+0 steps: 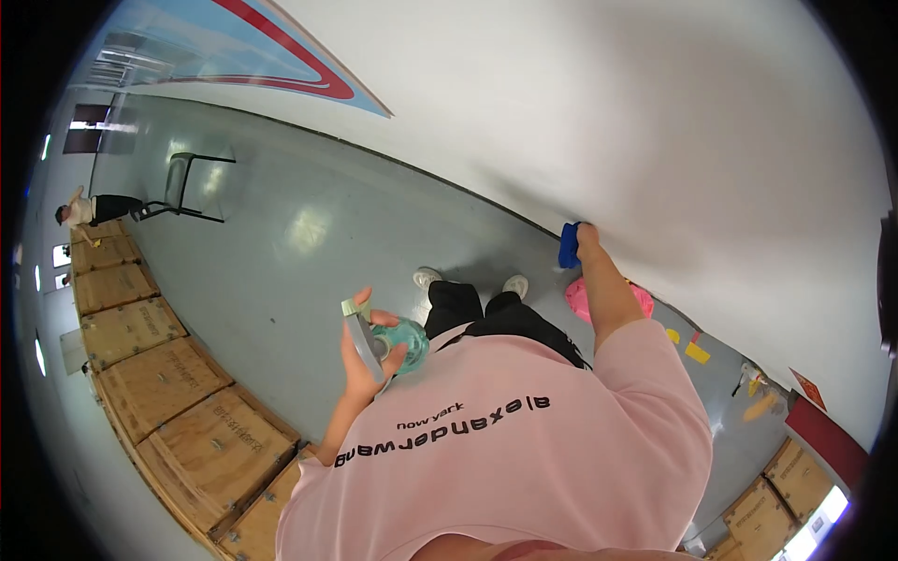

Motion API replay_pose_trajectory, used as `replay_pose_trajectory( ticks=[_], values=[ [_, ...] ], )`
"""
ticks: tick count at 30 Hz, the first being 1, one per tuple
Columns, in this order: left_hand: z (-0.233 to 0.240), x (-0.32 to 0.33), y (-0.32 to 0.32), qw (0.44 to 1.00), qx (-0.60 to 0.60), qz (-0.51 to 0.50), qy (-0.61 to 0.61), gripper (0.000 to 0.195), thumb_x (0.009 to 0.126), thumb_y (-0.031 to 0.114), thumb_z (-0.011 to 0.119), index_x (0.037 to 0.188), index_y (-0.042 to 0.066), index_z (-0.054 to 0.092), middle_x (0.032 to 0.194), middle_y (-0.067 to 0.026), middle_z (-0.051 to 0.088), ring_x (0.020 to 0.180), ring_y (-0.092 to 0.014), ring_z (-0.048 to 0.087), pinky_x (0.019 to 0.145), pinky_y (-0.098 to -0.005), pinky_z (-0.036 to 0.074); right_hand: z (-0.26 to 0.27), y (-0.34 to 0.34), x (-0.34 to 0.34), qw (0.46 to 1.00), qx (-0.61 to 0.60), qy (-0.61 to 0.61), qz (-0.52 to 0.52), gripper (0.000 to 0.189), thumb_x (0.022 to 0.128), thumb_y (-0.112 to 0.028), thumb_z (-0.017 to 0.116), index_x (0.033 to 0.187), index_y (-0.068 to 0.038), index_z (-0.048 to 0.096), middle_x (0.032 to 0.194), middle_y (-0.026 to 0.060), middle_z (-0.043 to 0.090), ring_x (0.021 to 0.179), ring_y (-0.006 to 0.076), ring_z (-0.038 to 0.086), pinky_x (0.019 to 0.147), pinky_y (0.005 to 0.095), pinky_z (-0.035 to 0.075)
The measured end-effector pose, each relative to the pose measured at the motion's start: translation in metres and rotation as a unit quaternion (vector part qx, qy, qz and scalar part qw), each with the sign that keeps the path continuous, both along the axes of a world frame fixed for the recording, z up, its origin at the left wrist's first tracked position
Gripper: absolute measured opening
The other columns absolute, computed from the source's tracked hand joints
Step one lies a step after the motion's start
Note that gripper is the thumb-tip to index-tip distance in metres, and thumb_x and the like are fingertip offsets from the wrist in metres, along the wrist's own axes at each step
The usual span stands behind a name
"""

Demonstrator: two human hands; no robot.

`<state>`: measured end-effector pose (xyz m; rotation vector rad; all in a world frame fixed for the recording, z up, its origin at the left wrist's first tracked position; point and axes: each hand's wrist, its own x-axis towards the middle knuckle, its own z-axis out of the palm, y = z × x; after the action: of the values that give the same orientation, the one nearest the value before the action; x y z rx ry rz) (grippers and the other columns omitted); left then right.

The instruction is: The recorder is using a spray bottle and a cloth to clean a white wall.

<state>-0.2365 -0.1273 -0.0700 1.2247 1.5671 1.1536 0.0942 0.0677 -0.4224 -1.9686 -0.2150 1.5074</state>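
Observation:
My left hand [356,375] is wrapped around the neck of a translucent teal spray bottle [415,343] with a grey and pale green trigger head [362,340]. It holds the bottle in front of the pink shirt [512,449], to the left of my body. On the other side my right arm reaches out towards the white wall [631,126]. My right hand [588,238] grips a blue cloth [569,247] close to the wall; whether the cloth touches it is hard to tell. Partly hidden beneath my right forearm is a pink plastic bag or bag-lined container [579,298].
Wooden crates [165,379] line the left side, and more crates [761,515] stand at lower right. A dark chair [179,184] is on the grey floor [280,189], near another person [105,209] by the crates. Yellow pieces [697,353] lie along the right wall.

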Motion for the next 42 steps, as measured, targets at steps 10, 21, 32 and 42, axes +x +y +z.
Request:
replay_pose_trajectory(
  ticks=[10,21,32,42],
  values=[
    [-0.015,-0.042,-0.013,0.993,-0.116,-0.01,0.008,0.077,0.059,0.001,0.067,0.127,0.004,0.031,0.084,-0.0061,0.054,0.084,-0.017,0.053,0.079,-0.0309,0.041,-0.024,0.04,-0.171,0.932,0.059,-0.14,0.328,0.041,0.077,-0.021,0.044,0.102,0.01,0.053,0.106,0.0284,0.053,0.1,0.0372,0.052,0.085,0.0398,0.04],
    [-0.023,-0.073,0.006,0.991,-0.122,-0.054,-0.014,0.077,0.06,0.008,0.07,0.127,0.004,0.031,0.083,-0.006,0.055,0.081,-0.017,0.055,0.074,-0.03,0.043,-0.079,0.002,-0.104,0.931,0.038,-0.253,0.261,0.036,0.081,-0.025,0.039,0.103,-0.004,0.058,0.107,0.0253,0.054,0.104,0.038,0.049,0.089,0.0427,0.038],
    [-0.028,-0.067,-0.006,0.989,-0.122,-0.035,-0.075,0.078,0.059,0.004,0.069,0.127,0.003,0.03,0.085,-0.0066,0.054,0.084,-0.019,0.054,0.078,-0.0327,0.043,-0.004,0.018,-0.126,0.921,-0.028,-0.338,0.193,0.036,0.078,-0.02,0.041,0.095,0.009,0.053,0.098,0.0324,0.054,0.097,0.0414,0.052,0.082,0.0451,0.042],
    [-0.035,-0.043,-0.012,0.983,-0.128,-0.029,-0.126,0.078,0.059,0.002,0.069,0.127,0.003,0.03,0.085,-0.0063,0.053,0.086,-0.018,0.053,0.08,-0.0324,0.043,-0.004,0.025,-0.135,1.0,0.019,-0.014,-0.015,0.032,0.08,-0.018,0.045,0.106,0.002,0.05,0.106,0.0182,0.054,0.095,0.0302,0.054,0.076,0.0407,0.044]
  ],
)
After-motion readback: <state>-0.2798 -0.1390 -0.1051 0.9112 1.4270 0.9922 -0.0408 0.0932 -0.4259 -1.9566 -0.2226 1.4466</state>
